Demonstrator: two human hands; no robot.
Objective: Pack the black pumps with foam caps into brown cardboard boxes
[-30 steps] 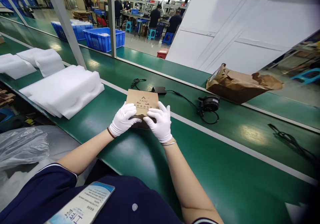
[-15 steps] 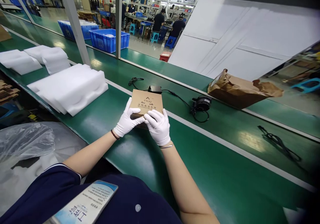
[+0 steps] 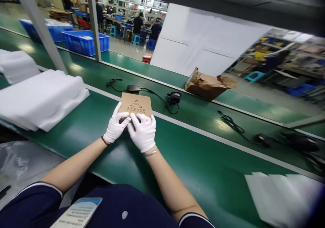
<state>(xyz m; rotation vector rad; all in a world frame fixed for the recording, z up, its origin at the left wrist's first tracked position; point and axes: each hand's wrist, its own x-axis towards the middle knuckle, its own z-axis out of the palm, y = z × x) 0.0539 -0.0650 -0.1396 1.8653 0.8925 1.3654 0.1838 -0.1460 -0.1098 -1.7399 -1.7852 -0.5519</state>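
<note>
A small brown cardboard box (image 3: 136,103) with black print on its lid sits in front of me over the green belt. White-gloved, my left hand (image 3: 116,123) grips its left side, thumb along the near edge. My right hand (image 3: 142,130), gloved too, holds the near right corner, with fingertips on the lid. The box's near face is mostly hidden by my fingers. Just beyond it lies a black power adapter (image 3: 133,88), whose cable runs right to a round black pump (image 3: 174,98).
White foam sheets (image 3: 40,96) are stacked at left, and more thin white sheets (image 3: 281,194) lie at the right. Crumpled brown paper (image 3: 207,85) rests past the divider. Black cables (image 3: 232,123) lie on the right. A blue crate (image 3: 83,43) and metal posts stand behind.
The view has swung right, so the foam stack shifts left and more of the right side shows, including white sheets and black devices. Both hands still hold the box.
</note>
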